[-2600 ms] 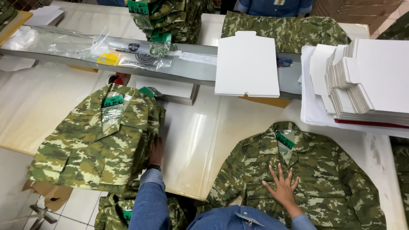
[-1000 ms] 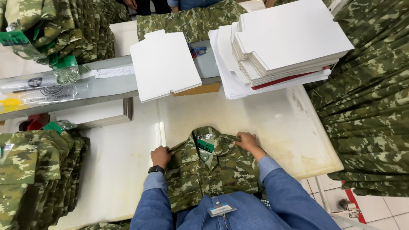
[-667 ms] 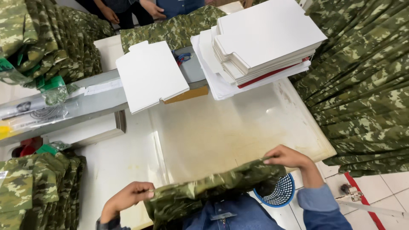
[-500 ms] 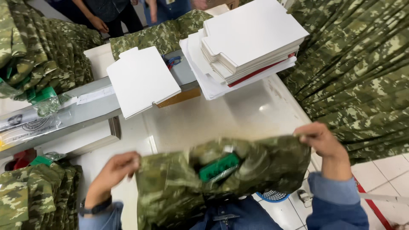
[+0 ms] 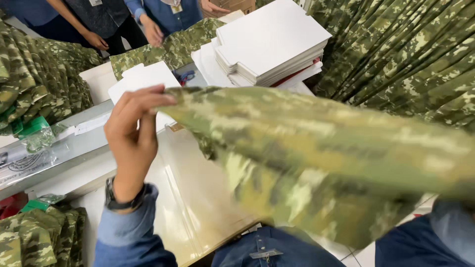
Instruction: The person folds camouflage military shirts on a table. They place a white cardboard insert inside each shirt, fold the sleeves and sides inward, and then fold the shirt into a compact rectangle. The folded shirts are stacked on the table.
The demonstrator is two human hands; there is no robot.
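Note:
A green camouflage shirt (image 5: 316, 153) is lifted high off the table and spread wide in front of me, blurred by motion. My left hand (image 5: 132, 132) pinches its left edge between thumb and fingers; a dark watch sits on that wrist. My right hand is hidden behind the cloth at the lower right; only its blue sleeve (image 5: 452, 225) shows, so its grip cannot be seen. Below the shirt lies the pale table top (image 5: 188, 198).
A stack of white cardboard sheets (image 5: 269, 44) stands at the back, one loose sheet (image 5: 143, 81) to its left. Folded camouflage shirts are piled at the left (image 5: 39, 74) and lower left (image 5: 42, 235). More camouflage garments hang at the right (image 5: 410, 54). Other people (image 5: 163, 20) stand behind the table.
The shirt lay flat on the table under both hands; I have pulled it off the table and raised it up in front of the camera, hiding my right hand.

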